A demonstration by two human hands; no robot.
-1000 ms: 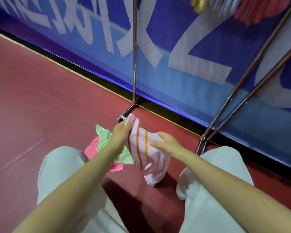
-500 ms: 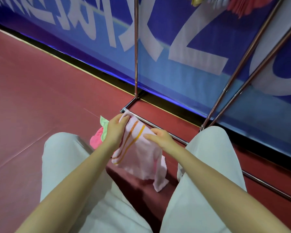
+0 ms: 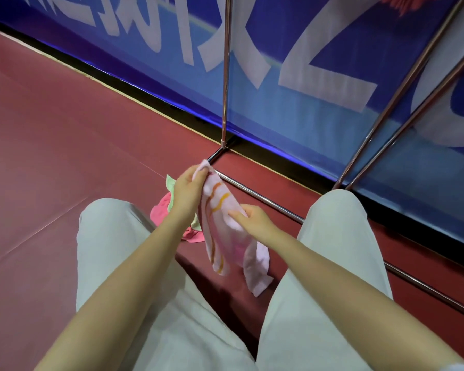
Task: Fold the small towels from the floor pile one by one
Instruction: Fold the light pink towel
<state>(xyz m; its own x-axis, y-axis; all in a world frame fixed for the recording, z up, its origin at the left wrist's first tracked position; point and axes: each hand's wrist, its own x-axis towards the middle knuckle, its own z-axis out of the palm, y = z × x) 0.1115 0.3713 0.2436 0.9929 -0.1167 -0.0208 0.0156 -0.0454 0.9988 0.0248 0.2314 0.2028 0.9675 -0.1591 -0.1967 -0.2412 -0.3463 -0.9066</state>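
Both hands hold one pink striped towel in the air between the knees: the left hand pinches its top corner, the right hand grips an edge lower down. It hangs twisted, not yet folded; next it likely needs spreading flat. Behind the left arm, the floor pile is mostly hidden, its count unclear.

Scene evenly and brightly lit from overhead. Soft shadow cast on the red floor between the legs. Bright blue glare seen along the banner base. Wide-angle bending noted at edges; slight softness throughout, forearms blurred near the bottom.
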